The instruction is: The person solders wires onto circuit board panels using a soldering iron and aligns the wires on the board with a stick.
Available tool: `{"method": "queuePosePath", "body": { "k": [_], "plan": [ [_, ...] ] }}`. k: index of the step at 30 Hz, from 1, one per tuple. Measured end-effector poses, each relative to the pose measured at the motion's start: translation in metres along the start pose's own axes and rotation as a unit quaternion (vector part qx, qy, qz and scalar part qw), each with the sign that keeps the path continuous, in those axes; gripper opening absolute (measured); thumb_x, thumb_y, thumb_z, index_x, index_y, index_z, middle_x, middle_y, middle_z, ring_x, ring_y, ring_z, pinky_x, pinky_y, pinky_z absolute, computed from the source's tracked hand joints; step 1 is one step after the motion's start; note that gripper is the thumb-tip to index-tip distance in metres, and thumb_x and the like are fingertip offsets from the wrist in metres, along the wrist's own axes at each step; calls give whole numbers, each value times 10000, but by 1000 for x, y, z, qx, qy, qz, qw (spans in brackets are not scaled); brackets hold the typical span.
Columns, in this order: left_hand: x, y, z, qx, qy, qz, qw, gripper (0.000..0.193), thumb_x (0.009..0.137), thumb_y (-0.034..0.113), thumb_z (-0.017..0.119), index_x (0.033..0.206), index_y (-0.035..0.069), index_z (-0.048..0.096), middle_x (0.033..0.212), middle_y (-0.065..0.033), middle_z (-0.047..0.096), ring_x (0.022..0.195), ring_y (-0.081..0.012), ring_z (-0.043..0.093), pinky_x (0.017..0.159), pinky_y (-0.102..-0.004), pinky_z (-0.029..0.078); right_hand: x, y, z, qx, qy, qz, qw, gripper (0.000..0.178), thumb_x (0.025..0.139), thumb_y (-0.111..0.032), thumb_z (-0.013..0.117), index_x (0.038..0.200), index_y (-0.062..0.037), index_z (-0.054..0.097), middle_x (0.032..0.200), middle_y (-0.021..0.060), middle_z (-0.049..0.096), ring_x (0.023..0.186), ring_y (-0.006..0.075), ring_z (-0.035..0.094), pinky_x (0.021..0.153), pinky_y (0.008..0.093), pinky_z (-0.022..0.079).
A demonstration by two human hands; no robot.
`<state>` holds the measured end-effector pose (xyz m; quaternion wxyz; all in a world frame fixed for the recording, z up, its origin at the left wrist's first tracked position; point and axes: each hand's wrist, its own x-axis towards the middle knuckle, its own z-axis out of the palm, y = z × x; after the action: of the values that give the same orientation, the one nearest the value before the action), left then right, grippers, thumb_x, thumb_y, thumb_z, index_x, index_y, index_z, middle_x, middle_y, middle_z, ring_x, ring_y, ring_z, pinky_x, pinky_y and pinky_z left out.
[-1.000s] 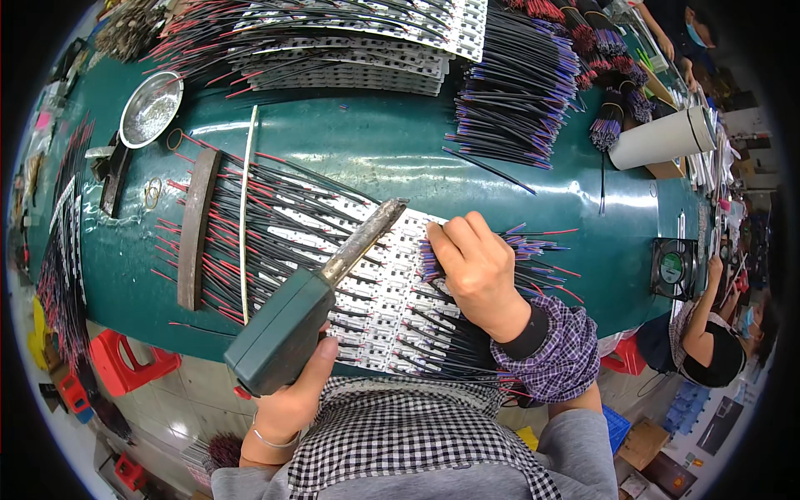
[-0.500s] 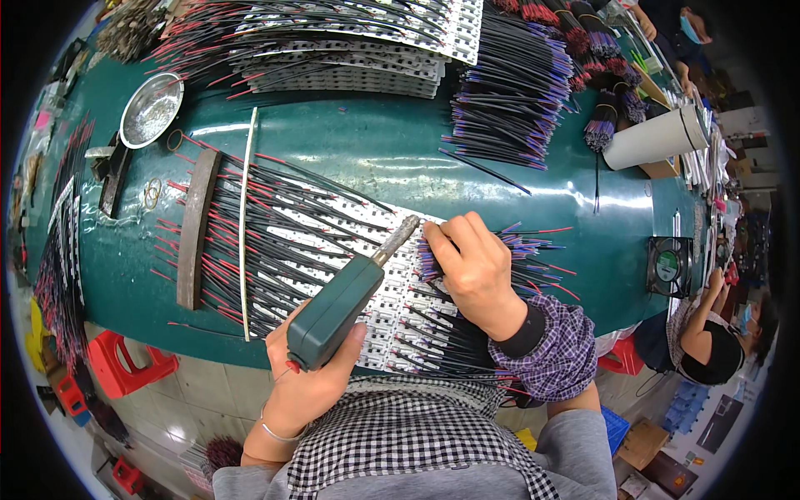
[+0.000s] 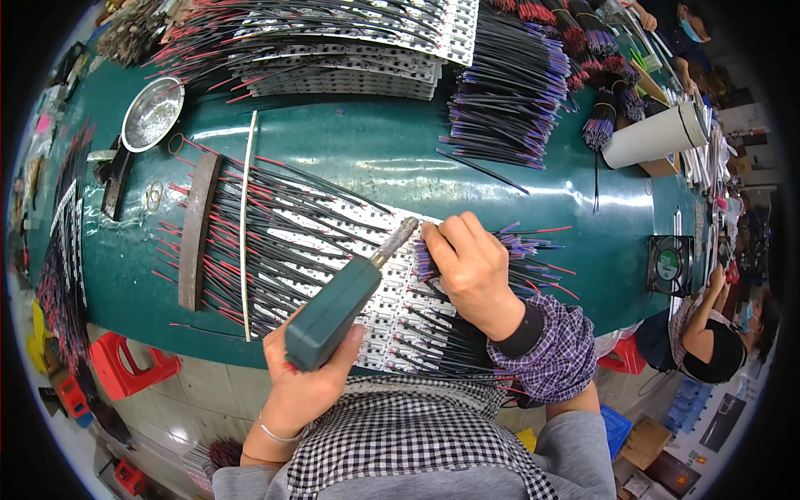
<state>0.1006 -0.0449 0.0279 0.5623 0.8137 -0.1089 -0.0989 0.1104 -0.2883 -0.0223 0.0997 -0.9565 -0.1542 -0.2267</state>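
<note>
Wrapping its fingers round a dark green tool, the left hand is closed, just beyond the black-and-white checked apron; the tool's metal barrel slants up and to the right, its tip near the right fingertips. Curled over a bunch of purple-tipped wires, the right hand has thumb and forefinger drawn together near the far edge of a white board panel; whether a single wire sits between those tips, I cannot tell; a purple checked sleeve covers the forearm.

The panel lies on the green table between and beneath the hands; red-tipped black wires fan out from it to the left, passing under a thin pale strip and a dark bar; a red stool stands below the table's left side.

Farther off, a small fan sits at the right and a metal bowl at the left; beyond are a tilted white cylinder, a pile of black wires and a stack of white boards; a co-worker sits past the fan, and another person is partly visible at the upper right.
</note>
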Motion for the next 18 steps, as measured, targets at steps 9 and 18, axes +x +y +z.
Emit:
{"method": "queuePosePath", "body": {
  "k": [9, 18],
  "plan": [
    [-5, 24, -74, -67, 302, 37, 950, 407, 833, -98, 710, 1230, -45, 634, 1004, -111, 705, 601, -89, 561, 514, -215, 431, 6, -5, -3, 32, -28, 5, 999, 271, 718, -74, 623, 970, 21, 654, 862, 84, 537, 838, 242, 582, 630, 337, 503],
    [43, 53, -152, 68, 471, 216, 853, 321, 893, -39, 682, 1209, -80, 637, 1087, -155, 709, 529, -57, 475, 476, -205, 345, 1, -3, -18, 14, -12, 29, 999, 267, 722, -24, 647, 986, 19, 657, 855, 105, 527, 789, 267, 572, 610, 365, 482]
  ]
}}
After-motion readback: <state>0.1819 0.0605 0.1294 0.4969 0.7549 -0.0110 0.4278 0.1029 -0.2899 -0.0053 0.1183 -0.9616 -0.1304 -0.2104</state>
